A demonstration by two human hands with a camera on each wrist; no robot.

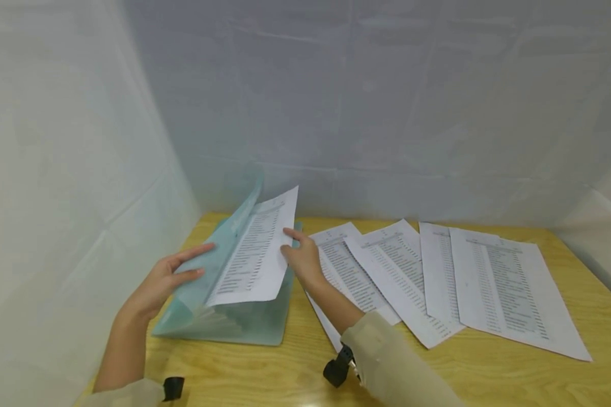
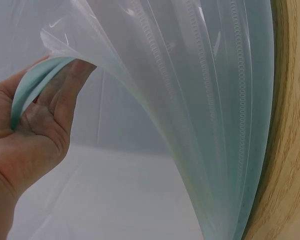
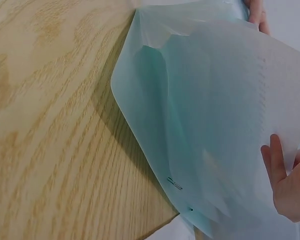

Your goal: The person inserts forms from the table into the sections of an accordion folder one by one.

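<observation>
A teal expanding folder (image 1: 244, 323) lies on the wooden table (image 1: 285, 367) at the left, its mouth spread open. My left hand (image 1: 168, 278) holds the folder's front cover and clear sleeves (image 2: 200, 100) back; the teal cover edge (image 2: 37, 82) lies across my left hand (image 2: 35, 135). My right hand (image 1: 300, 257) pinches the right edge of a printed sheet (image 1: 254, 254) that stands tilted in the folder's opening. In the right wrist view the sheet (image 3: 250, 90) lies over the teal pocket (image 3: 155, 125), with my fingers (image 3: 285, 185) on its lower edge.
Several more printed sheets (image 1: 504, 282) are fanned out on the table to the right of the folder, overlapping each other. White cloth walls (image 1: 56, 169) close in the left side and back. Bare wood (image 3: 50, 125) shows in front of the folder.
</observation>
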